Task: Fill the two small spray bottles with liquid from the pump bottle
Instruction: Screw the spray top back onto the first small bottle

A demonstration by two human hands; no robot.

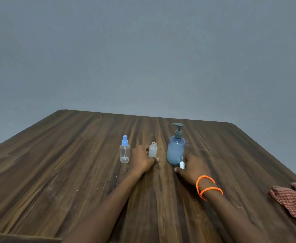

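A blue pump bottle (176, 149) with a grey pump stands upright mid-table, holding pale liquid. To its left stands a small open spray bottle (153, 149) with cloudy liquid inside and no cap; my left hand (142, 160) grips its base. Farther left a clear small spray bottle (125, 151) with a blue spray cap stands apart, looking empty. My right hand (192, 168) rests on the table just in front of the pump bottle, fingers around a small white spray cap (182, 165).
The wooden table (73, 163) runs to a far edge against a grey wall. A red checked cloth (294, 199) lies at the right edge. Orange bands circle my right wrist.
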